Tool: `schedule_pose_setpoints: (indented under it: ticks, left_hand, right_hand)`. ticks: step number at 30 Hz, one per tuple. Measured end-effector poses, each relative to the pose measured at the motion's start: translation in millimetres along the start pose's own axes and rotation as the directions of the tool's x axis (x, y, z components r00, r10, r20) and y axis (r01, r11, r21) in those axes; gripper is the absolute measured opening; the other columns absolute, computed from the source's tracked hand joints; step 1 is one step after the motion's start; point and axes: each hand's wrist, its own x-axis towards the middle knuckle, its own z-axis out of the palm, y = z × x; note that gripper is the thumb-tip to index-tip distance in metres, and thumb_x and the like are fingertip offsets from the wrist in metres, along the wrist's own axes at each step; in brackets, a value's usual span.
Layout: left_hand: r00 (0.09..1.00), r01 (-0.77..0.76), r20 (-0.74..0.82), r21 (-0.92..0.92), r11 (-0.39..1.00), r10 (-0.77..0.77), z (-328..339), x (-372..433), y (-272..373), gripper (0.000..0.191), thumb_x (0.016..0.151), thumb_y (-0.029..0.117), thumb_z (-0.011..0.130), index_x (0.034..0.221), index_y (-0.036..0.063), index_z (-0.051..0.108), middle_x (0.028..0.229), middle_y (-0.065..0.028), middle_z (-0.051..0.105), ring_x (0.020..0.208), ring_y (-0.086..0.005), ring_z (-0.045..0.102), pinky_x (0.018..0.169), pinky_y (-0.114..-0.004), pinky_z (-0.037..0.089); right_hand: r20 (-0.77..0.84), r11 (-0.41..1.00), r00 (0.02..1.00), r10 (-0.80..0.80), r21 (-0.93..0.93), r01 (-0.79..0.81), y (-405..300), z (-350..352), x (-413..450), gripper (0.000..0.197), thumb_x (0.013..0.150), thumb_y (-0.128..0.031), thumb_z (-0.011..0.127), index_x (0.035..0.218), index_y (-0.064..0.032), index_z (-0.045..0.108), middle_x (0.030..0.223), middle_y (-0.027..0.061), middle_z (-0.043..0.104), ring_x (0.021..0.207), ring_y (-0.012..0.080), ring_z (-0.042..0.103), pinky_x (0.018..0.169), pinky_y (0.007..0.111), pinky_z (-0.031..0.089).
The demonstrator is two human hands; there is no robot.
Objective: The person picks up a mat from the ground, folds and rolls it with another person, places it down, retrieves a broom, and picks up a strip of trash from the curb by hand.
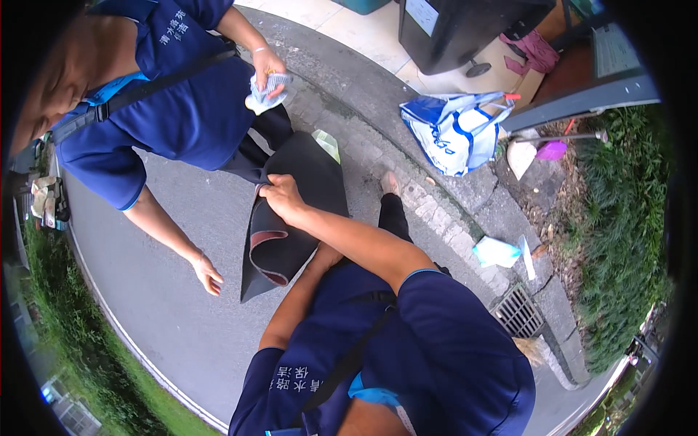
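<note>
A large dark sheet, perhaps a mat [311, 185], with a reddish-brown layer showing at its curled edge, is bent over in front of my body. My right hand [282, 199] grips its folded upper left edge. Close to my waist, my left hand [329, 255] is against the sheet's lower side, its fingers hidden. Facing me, a co-worker in a blue shirt holds a crumpled striped cloth or glove [268, 92] in one hand. The co-worker's other hand [208, 274] hangs loose, left of the sheet. A pale green-white piece [326, 146] shows behind the sheet's top edge.
A blue and white bag [458, 133] stands on the pavement, near a black wheeled bin [463, 32]. Beside the kerb lie a white-and-blue packet [496, 252], a drain grate [518, 312] and a purple item [552, 150]. A hedge [621, 229] runs along the right.
</note>
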Motion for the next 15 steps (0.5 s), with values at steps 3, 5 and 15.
schedule_pose_setpoints:
  ticks: [3,5,15]
  left_hand:
    - [0.996,0.093,-0.041,0.351,0.932,-0.084,-26,33,-5,0.048,0.09,0.023,0.044,0.132,0.0023,0.032,0.138,-0.017,0.03,0.129,-0.0271,0.026,0.106,-0.034,0.019]
    - [0.918,0.317,-0.335,0.304,0.898,-0.211,-41,43,-33,0.051,0.088,0.029,0.048,0.129,0.0024,0.034,0.131,-0.0168,0.041,0.123,-0.0286,0.037,0.102,-0.035,0.027]
    - [0.556,0.479,-0.634,-0.284,0.831,-0.537,-103,96,-29,0.064,0.073,0.04,0.067,0.121,0.0024,0.047,0.113,-0.0212,0.055,0.103,-0.0308,0.054,0.088,-0.038,0.041]
  right_hand:
    - [0.084,1.0,0.996,0.018,-0.002,-0.018,-18,-8,30,0.007,0.075,0.0,0.055,0.069,0.0005,0.059,0.063,-0.0056,0.049,0.059,0.004,0.042,0.051,0.023,0.036]
    - [0.143,0.995,0.987,0.075,0.048,-0.083,-44,-10,46,0.012,0.077,-0.001,0.055,0.065,-0.0008,0.056,0.062,-0.0064,0.046,0.058,0.004,0.041,0.05,0.023,0.034]
    - [0.298,0.991,0.948,0.108,0.045,-0.128,-107,-25,135,0.008,0.076,-0.002,0.055,0.069,-0.0002,0.056,0.061,-0.0056,0.046,0.055,0.0034,0.039,0.046,0.023,0.033]
